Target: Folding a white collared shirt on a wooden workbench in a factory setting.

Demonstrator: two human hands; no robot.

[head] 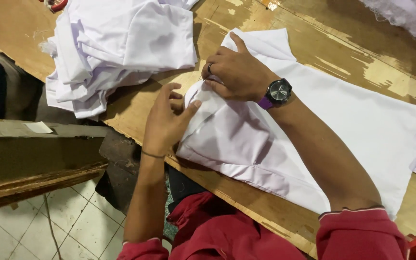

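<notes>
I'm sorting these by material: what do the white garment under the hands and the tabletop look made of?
The white garment looks like thin woven cloth, matte, creasing softly where both hands press it. The tabletop looks like plywood: brown grain with the top layer worn and flaking into pale patches.

Bare worktop [136, 108] forms a narrow open lane between the heap of white garments [121, 43] and the flat white shirt [323, 130]. A wider bare strip runs along the far edge. A wooden ledge [34, 159], possibly a bench, blocks the near left.
</notes>
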